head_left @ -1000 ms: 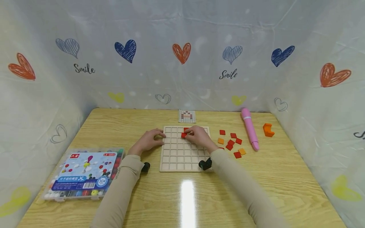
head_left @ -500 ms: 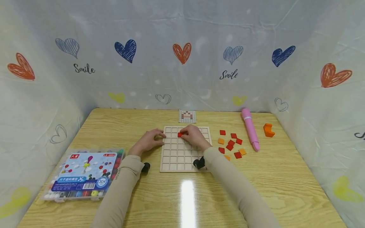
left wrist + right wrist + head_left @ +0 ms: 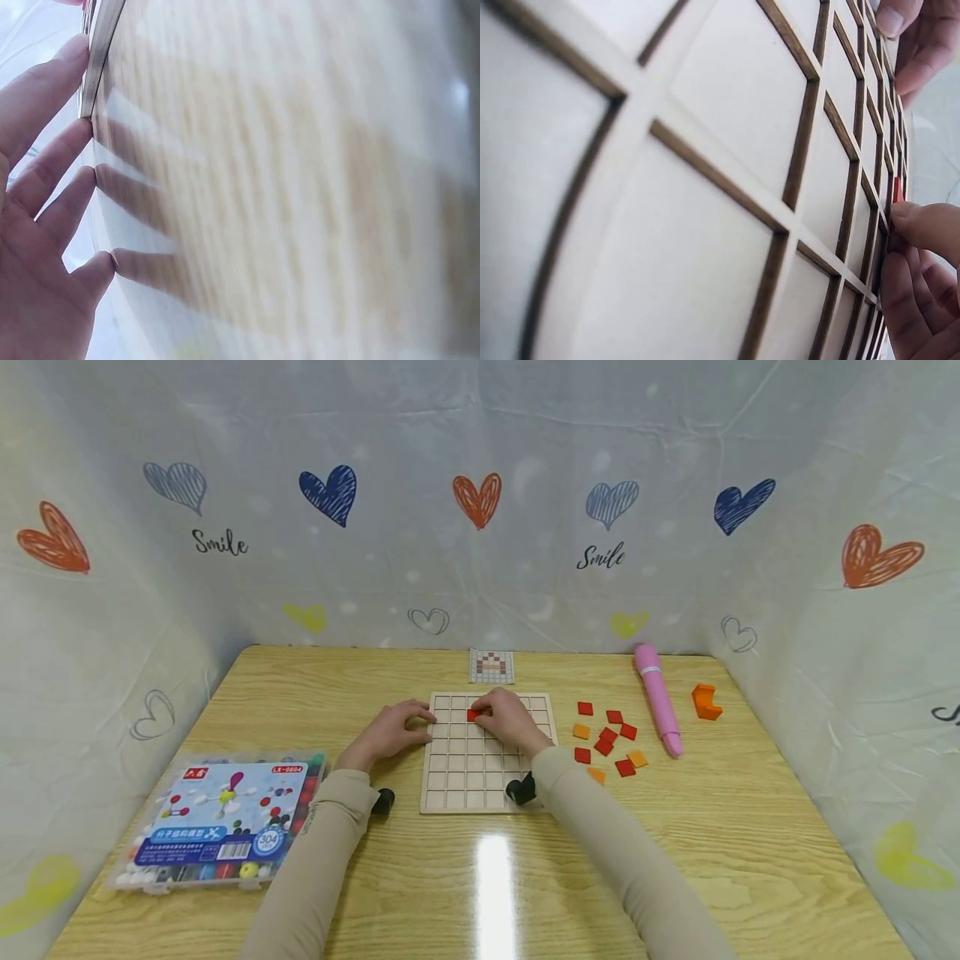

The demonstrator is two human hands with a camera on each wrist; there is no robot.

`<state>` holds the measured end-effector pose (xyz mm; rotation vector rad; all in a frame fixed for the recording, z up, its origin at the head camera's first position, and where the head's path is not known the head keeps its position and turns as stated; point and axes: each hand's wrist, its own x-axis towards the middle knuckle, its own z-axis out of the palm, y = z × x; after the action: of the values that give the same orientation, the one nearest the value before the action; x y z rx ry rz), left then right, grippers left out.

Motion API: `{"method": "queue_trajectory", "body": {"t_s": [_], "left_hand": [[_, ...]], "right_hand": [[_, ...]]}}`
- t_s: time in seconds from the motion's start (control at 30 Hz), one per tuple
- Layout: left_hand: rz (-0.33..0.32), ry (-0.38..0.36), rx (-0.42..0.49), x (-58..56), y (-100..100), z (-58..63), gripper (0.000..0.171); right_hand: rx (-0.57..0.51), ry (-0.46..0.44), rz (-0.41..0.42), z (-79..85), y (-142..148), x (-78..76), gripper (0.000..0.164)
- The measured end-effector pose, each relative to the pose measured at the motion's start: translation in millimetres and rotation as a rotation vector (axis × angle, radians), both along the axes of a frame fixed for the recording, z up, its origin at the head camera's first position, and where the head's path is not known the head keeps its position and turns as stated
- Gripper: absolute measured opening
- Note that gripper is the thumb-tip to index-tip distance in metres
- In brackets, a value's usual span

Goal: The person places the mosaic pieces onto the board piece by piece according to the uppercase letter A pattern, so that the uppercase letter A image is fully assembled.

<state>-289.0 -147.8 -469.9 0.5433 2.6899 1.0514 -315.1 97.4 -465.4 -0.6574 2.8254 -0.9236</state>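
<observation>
The small square red tile [image 3: 473, 715] lies at the upper middle of the pale wooden grid board [image 3: 455, 768], at the third column from the left in the second row down. The bare right hand [image 3: 512, 720] pinches its right side between thumb and forefinger, so the tile juts leftward past the fingertips. From the right wrist, a sliver of red shows just beyond the thumb tip, close against the grid; whether it sits fully down in its compartment cannot be told.

The bare left hand [image 3: 385, 730] grasps nothing: its fingers are spread, some tips touching the board's left edge, others resting on the wood-grain tabletop [image 3: 397, 902]. The tile is out of its reach, a few columns in from that edge.

Loose red square tiles [image 3: 585, 708] and orange square tiles [image 3: 581, 732] lie scattered right of the board. A small gridded paper card [image 3: 492, 667] lies just behind it.
</observation>
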Motion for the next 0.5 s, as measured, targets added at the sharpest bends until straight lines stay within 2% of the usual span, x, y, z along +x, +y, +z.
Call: {"method": "queue_trajectory", "body": {"t_s": [0.27, 0.37, 0.5], "left_hand": [[-0.004, 0.007, -0.011, -0.5, 0, -1.9, 0.03], [-0.006, 0.014, -0.016, 0.1, 0, -1.7, 0.03], [-0.013, 0.021, -0.011, 1.0, 0, -0.5, 0.03]], "right_hand": [[-0.016, -0.003, -0.025, 1.5, 2, 5.5, 0.026], [-0.043, 0.009, -0.029, 2.0, 6, 12.5, 0.025], [-0.095, -0.033, -0.057, 3.8, 15, 28.3, 0.027]]}}
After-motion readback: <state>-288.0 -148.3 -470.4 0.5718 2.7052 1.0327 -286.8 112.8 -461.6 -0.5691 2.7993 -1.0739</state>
